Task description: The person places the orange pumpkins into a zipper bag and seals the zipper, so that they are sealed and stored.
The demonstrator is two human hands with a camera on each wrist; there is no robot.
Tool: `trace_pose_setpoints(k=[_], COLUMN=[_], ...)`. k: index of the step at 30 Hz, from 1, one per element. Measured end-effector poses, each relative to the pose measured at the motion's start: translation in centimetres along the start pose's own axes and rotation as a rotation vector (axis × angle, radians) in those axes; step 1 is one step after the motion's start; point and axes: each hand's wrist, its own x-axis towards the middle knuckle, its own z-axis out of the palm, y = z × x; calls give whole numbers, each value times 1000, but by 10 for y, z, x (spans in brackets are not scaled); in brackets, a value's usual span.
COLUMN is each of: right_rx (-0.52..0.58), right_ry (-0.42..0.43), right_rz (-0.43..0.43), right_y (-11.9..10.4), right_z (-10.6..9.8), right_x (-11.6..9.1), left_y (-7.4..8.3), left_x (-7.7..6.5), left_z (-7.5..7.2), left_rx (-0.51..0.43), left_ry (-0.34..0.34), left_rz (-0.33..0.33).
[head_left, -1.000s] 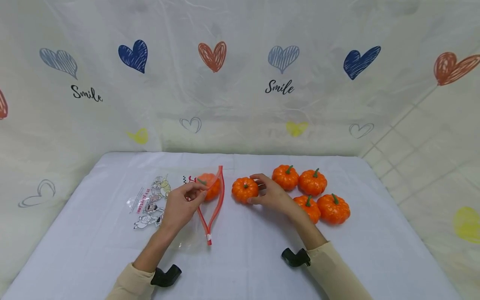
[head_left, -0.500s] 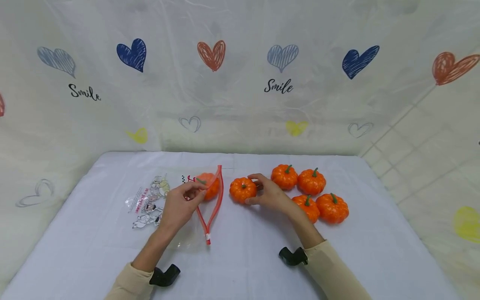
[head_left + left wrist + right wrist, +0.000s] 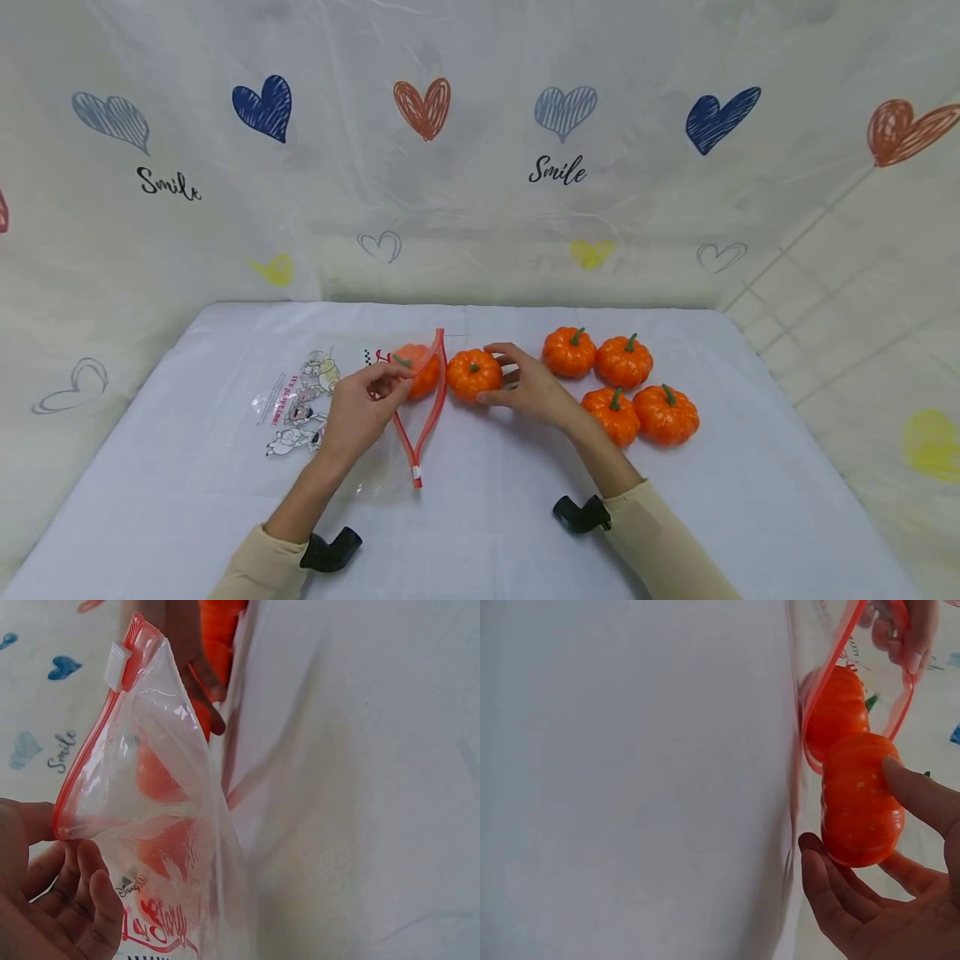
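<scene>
My left hand pinches the red upper edge of a clear zip bag and lifts it, so the mouth gapes toward the right. The bag lies on its side, with cartoon prints and a white slider on the red zip. One orange toy pumpkin is inside, just behind the mouth. My right hand holds another orange pumpkin between thumb and fingers, right at the mouth. In the right wrist view it overlaps the pumpkin in the bag; I cannot tell whether they touch.
Several more orange pumpkins with green stems stand in a cluster right of my right hand. A white cloth covers the table. Behind it hangs a pale curtain with printed hearts.
My right hand has moved left with its pumpkin, bringing it from a gap away up to the bag's mouth. My left hand and the bag have stayed put.
</scene>
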Motion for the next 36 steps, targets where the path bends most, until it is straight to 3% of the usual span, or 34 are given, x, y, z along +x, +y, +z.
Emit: trace_pose_setpoints(k=[36], right_rx=[39], right_ry=[-29], right_rz=[-23], right_y=[-13], right_z=[19], right_x=[6], left_y=[2], left_x=[-1], left_z=[3], left_rx=[43], left_ry=[26], left_rz=[28])
